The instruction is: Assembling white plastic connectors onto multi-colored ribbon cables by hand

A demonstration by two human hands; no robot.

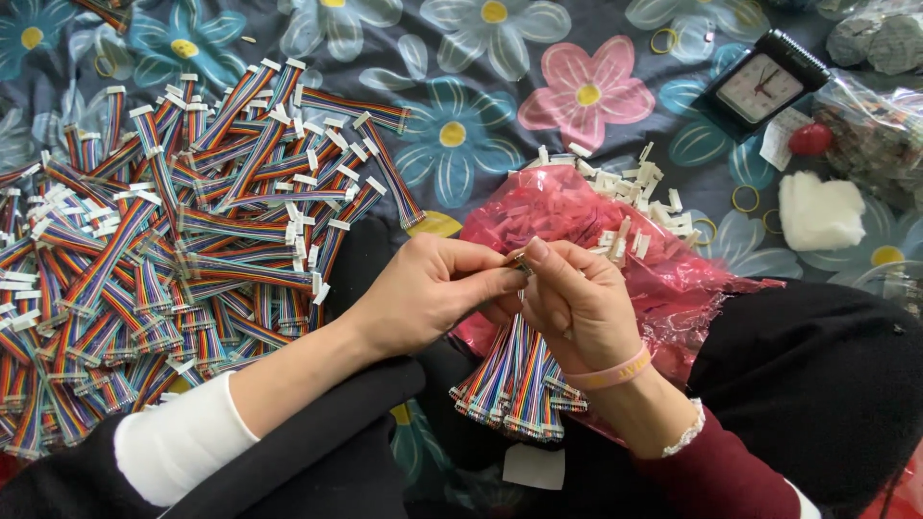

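Observation:
My left hand (433, 288) and my right hand (577, 303) meet at the middle, fingertips pinched together on a small connector end (522, 261) of a rainbow ribbon cable. A bundle of rainbow ribbon cables (514, 384) hangs down under my right hand, which grips it. A red plastic bag (596, 221) lies behind the hands, with several small white connector housings (639, 197) spilling at its top. A pink band sits on my right wrist.
A big heap of finished rainbow ribbon cables with white ends (154, 250) covers the left on a flowered cloth (577, 91). A black clock (764, 85), a red ball (810, 138), a white foam lump (819, 211) and clear bags (880, 125) lie at the right.

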